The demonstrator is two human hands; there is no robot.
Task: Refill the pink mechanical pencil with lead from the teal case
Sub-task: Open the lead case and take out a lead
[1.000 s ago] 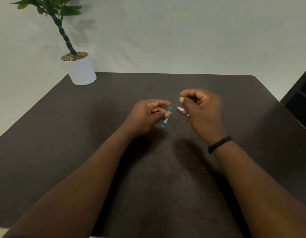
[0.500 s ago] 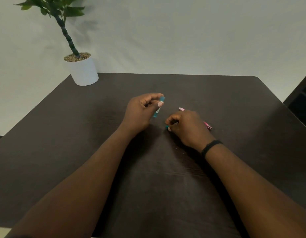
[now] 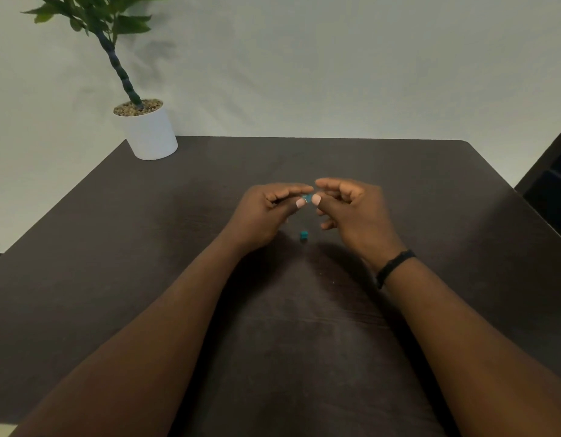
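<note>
Head view, looking down on a dark wood-grain table, and both hands are up over the middle of it. The left hand has its thumb and forefinger closed on the teal case, only a sliver of which peeks out between the fingertips; the rest is buried in the grip. Right against it comes the right hand, thumb and forefinger pinched together at the case's exposed end, the two thumbnails almost touching. What that right pinch has, if anything, I cannot tell: it is too small and hidden behind the fingers. The other right fingers are curled loosely under the palm.

Down on the table, just below and between the two hands, sits a small teal cap, on its own, touching neither hand. It matches the case in colour.

The pink mechanical pencil does not show from here; the right hand and wrist cover the stretch of table beside them.

A black band wraps the right wrist. Far left corner of the table, well apart from the action, stands a white pot topped with pebbles, with a twisted green stem and leaves rising from it against a pale wall.

As for writing: no lettering can be read on the case, cap, pot or band at this size.
</note>
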